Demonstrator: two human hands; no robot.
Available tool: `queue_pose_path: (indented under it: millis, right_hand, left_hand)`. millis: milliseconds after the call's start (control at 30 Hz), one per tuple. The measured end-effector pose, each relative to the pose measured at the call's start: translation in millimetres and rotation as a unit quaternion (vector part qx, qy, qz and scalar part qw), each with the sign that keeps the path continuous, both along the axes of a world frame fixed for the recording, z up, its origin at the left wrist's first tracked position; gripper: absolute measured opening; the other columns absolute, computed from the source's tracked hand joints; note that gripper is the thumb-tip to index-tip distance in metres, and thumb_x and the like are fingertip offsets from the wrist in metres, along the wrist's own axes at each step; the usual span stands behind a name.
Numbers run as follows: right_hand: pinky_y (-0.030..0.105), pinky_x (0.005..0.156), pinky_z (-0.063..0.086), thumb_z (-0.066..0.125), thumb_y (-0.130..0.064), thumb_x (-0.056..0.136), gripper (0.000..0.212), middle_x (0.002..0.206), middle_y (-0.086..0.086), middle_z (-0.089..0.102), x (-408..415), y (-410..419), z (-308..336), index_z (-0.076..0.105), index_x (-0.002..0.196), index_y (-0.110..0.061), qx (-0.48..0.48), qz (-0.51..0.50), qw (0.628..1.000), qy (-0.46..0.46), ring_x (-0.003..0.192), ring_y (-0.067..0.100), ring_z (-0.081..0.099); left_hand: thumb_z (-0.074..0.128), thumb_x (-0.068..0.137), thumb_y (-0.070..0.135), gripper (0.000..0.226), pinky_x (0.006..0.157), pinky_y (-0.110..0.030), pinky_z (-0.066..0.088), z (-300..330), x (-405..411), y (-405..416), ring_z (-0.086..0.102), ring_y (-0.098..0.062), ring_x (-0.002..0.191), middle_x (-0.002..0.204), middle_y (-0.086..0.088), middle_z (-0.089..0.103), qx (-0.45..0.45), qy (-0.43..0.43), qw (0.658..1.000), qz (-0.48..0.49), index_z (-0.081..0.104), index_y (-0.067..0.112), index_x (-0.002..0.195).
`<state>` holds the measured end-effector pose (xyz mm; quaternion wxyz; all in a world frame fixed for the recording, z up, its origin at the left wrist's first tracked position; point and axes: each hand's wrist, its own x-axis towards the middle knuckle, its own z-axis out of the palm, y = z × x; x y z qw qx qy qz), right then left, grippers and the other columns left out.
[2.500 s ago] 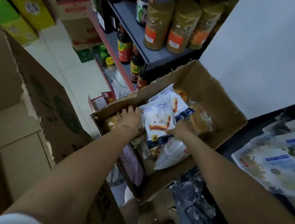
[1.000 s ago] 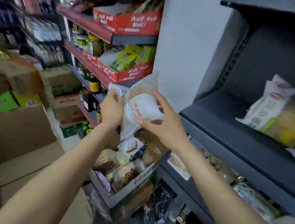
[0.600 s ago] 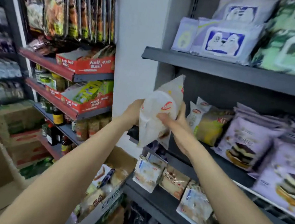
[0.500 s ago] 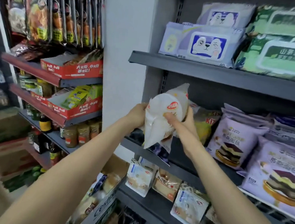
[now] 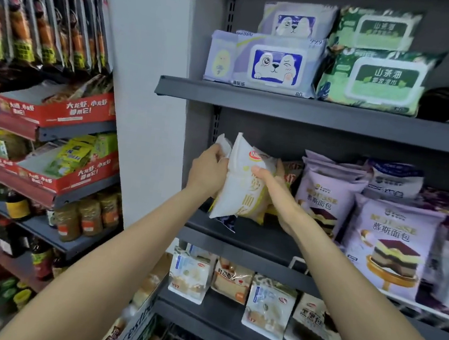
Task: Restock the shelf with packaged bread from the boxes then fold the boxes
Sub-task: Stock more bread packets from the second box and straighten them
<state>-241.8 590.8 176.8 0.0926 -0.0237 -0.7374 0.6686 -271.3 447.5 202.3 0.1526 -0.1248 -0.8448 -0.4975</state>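
Observation:
I hold a white and yellow bread packet [image 5: 242, 188] upright at the left end of the dark middle shelf [image 5: 260, 237], its bottom just above the shelf board. My left hand [image 5: 209, 172] grips its left side, with a second white packet [image 5: 224, 144] pinched behind. My right hand [image 5: 270, 187] wraps round the right side, thumb across the front. The cardboard box [image 5: 138, 325] with more bread stands low, under my left forearm.
Purple mousse bread bags [image 5: 389, 239] fill the middle shelf to the right. Smaller bread packets [image 5: 269, 307] line the shelf below. Wet wipe packs [image 5: 274, 63] sit on the shelf above. Sauce jars and red cartons [image 5: 56, 111] occupy the left rack.
Both hands lifted the bread packet out of the box, raised it to the middle shelf and pushed it in toward the left end.

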Motion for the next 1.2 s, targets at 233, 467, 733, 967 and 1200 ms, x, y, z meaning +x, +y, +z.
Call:
queue_pose_path:
  millis: [233, 467, 733, 967, 1200]
  right_hand:
    - [0.044, 0.105, 0.032, 0.07, -0.057, 0.073, 0.094, 0.144, 0.016, 0.038, -4, -3, -12, 0.018, 0.147, -0.029, 0.189, -0.288, 0.939, 0.012, 0.133, 0.036, 0.035]
    - [0.051, 0.106, 0.031, 0.054, -0.074, 0.074, 0.107, 0.146, 0.033, 0.018, -20, -14, -42, 0.01, 0.149, -0.013, 0.318, -0.269, 0.896, -0.153, 0.137, 0.046, 0.019]
    - [0.052, 0.112, 0.022, 0.052, -0.057, 0.087, 0.074, 0.154, 0.021, 0.011, -11, -18, -42, 0.028, 0.145, -0.016, 0.532, -0.263, 0.801, -0.084, 0.143, 0.039, 0.009]
    - [0.036, 0.112, 0.022, 0.027, -0.046, 0.101, 0.054, 0.15, 0.013, 0.032, 5, -4, -26, 0.036, 0.144, -0.014, 0.271, -0.193, 0.942, -0.036, 0.141, 0.026, 0.025]
    - [0.005, 0.074, 0.045, 0.045, -0.028, 0.099, 0.018, 0.098, -0.01, 0.065, 85, 19, 2, 0.059, 0.104, -0.019, 0.046, -0.159, 0.981, 0.105, 0.087, -0.002, 0.059]
  left_hand:
    - [0.037, 0.096, 0.017, 0.008, 0.065, -0.032, 0.034, -15, -11, -22, 0.045, -0.029, 0.078, 0.09, -0.011, 0.047, -0.087, 0.094, 0.987, 0.092, 0.04, 0.014, 0.089]
    - [0.037, 0.098, 0.021, 0.014, 0.065, -0.033, 0.038, -17, -11, -45, 0.049, -0.029, 0.077, 0.094, -0.007, 0.044, -0.13, 0.126, 0.979, 0.09, 0.046, 0.01, 0.099]
    - [0.039, 0.098, 0.02, 0.009, 0.056, -0.027, 0.03, -15, 5, -38, 0.043, -0.02, 0.068, 0.091, -0.005, 0.042, -0.047, 0.187, 0.98, 0.042, 0.04, 0.015, 0.09]
    - [0.041, 0.097, 0.016, 0.018, 0.053, -0.018, 0.034, -13, 19, -21, 0.043, -0.006, 0.064, 0.085, -0.006, 0.047, 0.067, 0.212, 0.973, -0.06, 0.036, 0.019, 0.08]
    - [0.043, 0.096, 0.008, 0.024, 0.057, -0.029, 0.039, -9, 44, 25, 0.047, -0.013, 0.063, 0.072, 0.001, 0.046, 0.247, 0.029, 0.944, -0.218, 0.037, 0.021, 0.076]
